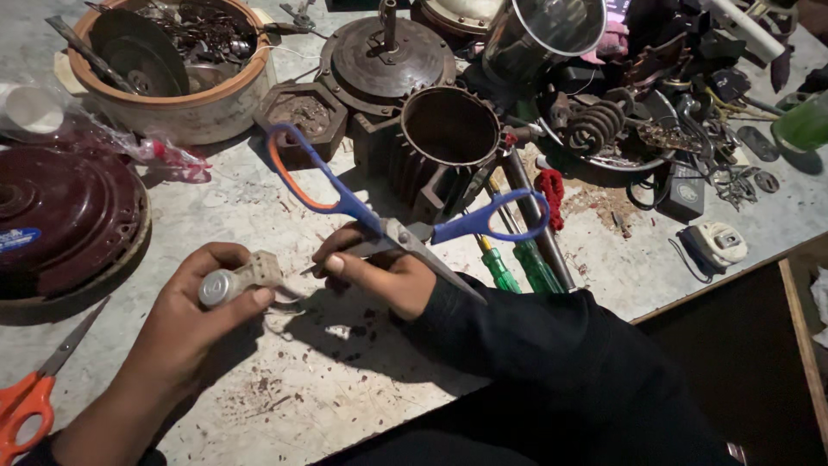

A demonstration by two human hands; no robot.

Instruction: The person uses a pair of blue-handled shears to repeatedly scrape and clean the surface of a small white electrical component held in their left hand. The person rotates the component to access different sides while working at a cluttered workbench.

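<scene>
Left hand [203, 302] pinches a small capacitor [235, 278]. Right hand [379, 272] clasps the blue scissors' [388, 226] blades, tips just beside it. Best keep the tip steady, strokes short.

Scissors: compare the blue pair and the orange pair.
The blue scissors are in the right hand, gripped by the blades with handles splayed wide; the orange scissors lie untouched on the table at the lower left. The blue pair shows whole, while the orange pair is cut off by the frame edge. Handles differ: blue with an orange lining against plain orange. Both have grey metal blades. The left hand holds a small capacitor.
</scene>
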